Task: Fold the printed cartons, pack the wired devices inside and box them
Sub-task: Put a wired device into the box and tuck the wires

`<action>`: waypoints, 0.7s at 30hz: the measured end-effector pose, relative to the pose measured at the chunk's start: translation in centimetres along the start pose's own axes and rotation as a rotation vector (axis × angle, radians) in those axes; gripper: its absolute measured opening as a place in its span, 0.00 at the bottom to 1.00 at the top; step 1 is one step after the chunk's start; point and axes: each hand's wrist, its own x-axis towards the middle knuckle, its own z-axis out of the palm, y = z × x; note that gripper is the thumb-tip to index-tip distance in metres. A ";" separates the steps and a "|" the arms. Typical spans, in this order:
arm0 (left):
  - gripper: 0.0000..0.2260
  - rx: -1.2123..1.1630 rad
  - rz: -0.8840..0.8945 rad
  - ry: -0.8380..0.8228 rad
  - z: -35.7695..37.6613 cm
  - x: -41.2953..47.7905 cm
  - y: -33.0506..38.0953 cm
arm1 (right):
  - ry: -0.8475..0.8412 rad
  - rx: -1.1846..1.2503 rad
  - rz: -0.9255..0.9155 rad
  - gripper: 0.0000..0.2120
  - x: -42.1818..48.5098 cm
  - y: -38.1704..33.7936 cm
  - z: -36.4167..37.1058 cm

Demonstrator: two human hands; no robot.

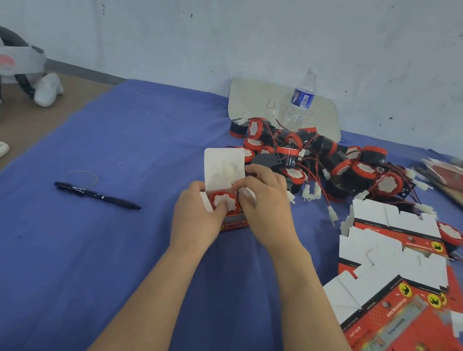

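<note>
On the table (70,243), left grip (199,215) clasps the open carton (222,165), thumb on the device (223,200); right grip (265,202) pinches its edge.

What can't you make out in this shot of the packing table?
All in the head view:
- carton: body mostly hidden by left hand and right hand.
- device: its wire is hidden under the right hand.
- flat cartons: cut off by right and bottom edges, print blurred.
- stack, far right: blurred, cut off.
- bottle: label too small to read.
</note>
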 end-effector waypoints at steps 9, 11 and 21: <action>0.09 0.039 0.018 0.001 0.0 0.1 -0.1 | -0.059 -0.020 -0.093 0.12 0.0 -1.2 0.4; 0.08 0.052 0.023 0.000 0.1 0.1 -0.1 | -0.083 -0.025 -0.117 0.14 0.0 -1.3 0.3; 0.12 0.047 0.014 -0.004 0.0 -0.1 0.0 | 0.030 -0.070 0.180 0.14 0.1 0.5 -0.2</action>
